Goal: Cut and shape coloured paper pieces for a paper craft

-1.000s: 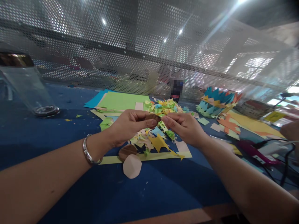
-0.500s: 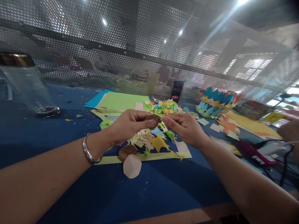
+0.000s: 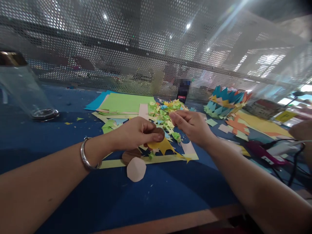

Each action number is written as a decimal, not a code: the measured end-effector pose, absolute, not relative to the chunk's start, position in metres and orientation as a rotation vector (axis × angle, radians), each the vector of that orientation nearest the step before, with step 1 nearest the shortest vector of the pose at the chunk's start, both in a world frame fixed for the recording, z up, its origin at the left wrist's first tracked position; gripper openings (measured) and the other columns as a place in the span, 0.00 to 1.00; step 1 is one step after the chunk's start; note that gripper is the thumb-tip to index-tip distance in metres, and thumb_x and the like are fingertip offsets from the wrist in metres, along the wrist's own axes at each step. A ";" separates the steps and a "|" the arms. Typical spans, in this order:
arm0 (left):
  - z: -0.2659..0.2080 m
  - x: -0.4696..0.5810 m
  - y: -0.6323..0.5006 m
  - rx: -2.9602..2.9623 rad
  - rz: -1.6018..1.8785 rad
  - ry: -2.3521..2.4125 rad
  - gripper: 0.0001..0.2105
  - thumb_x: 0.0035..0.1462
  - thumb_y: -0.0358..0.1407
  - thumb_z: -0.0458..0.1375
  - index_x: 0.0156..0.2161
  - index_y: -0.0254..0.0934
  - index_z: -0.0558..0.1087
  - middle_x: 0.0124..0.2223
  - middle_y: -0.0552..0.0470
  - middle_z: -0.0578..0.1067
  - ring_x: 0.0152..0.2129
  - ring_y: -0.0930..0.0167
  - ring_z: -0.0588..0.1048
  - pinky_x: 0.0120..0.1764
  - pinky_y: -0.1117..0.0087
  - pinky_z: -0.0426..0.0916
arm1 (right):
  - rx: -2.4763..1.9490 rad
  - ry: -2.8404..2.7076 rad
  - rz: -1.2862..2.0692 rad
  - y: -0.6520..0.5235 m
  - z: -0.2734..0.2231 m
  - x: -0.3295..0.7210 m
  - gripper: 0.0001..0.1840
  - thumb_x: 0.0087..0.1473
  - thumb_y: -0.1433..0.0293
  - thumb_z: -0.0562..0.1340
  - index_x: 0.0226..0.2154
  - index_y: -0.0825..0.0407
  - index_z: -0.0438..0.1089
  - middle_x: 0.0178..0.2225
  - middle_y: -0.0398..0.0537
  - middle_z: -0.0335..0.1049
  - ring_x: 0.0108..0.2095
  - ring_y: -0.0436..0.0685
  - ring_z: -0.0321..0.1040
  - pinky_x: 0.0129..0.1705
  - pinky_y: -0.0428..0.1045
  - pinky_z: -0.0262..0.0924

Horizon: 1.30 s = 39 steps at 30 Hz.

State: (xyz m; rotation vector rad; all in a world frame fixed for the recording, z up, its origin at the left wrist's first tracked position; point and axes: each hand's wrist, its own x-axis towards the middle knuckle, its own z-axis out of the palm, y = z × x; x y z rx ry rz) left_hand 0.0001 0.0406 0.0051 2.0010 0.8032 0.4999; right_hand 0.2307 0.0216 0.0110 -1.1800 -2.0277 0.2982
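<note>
My left hand (image 3: pixel 142 133), with a silver bangle at the wrist, pinches a small brown disc (image 3: pixel 159 131) between thumb and fingers. To its right and a little higher, my right hand (image 3: pixel 190 125) is closed on a thin dark stick-like tool (image 3: pixel 164 110), whose tip points left; its kind is too small to make out. The two hands are apart. Below my left hand lies a brown wood-grained round piece (image 3: pixel 131 156), partly covered by a pale many-sided paper piece (image 3: pixel 136 169). Yellow cut paper (image 3: pixel 166 146) lies just beneath the held disc.
Small folded paper pieces (image 3: pixel 168 113) are heaped behind my hands. Green sheets (image 3: pixel 126 103) lie at back left, near a glass bottle (image 3: pixel 26 91). A zigzag paper basket (image 3: pixel 223 103), orange scraps (image 3: pixel 237 126) and a purple device with cables (image 3: pixel 264 156) are at right.
My hands have separated: the left one moved down with the brown disc, while the right one rose slightly with the thin tool. The view shifted a little.
</note>
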 end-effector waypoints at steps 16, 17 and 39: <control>0.003 0.010 0.041 2.581 0.393 1.155 0.13 0.58 0.44 0.55 0.37 0.38 0.78 0.37 0.44 0.77 0.30 0.64 0.73 0.28 0.67 0.57 | -1.327 -2.192 0.177 0.027 0.008 0.230 0.30 0.64 0.47 0.54 0.20 0.50 0.52 0.19 0.38 0.48 0.21 0.48 0.49 0.25 0.50 0.40; 0.004 0.009 0.040 2.580 0.357 1.187 0.12 0.56 0.42 0.56 0.37 0.38 0.77 0.36 0.45 0.77 0.29 0.64 0.73 0.27 0.68 0.57 | -1.358 -2.223 0.184 0.027 0.008 0.230 0.30 0.63 0.47 0.55 0.20 0.50 0.53 0.18 0.38 0.48 0.20 0.48 0.48 0.25 0.50 0.39; 0.022 -0.036 0.081 1.777 0.467 1.305 0.16 0.58 0.47 0.57 0.28 0.37 0.76 0.35 0.43 0.80 0.26 0.68 0.74 0.26 0.69 0.59 | -1.689 -2.432 0.510 0.033 -0.005 0.230 0.19 0.49 0.53 0.68 0.27 0.51 0.71 0.26 0.49 0.74 0.26 0.55 0.66 0.25 0.51 0.53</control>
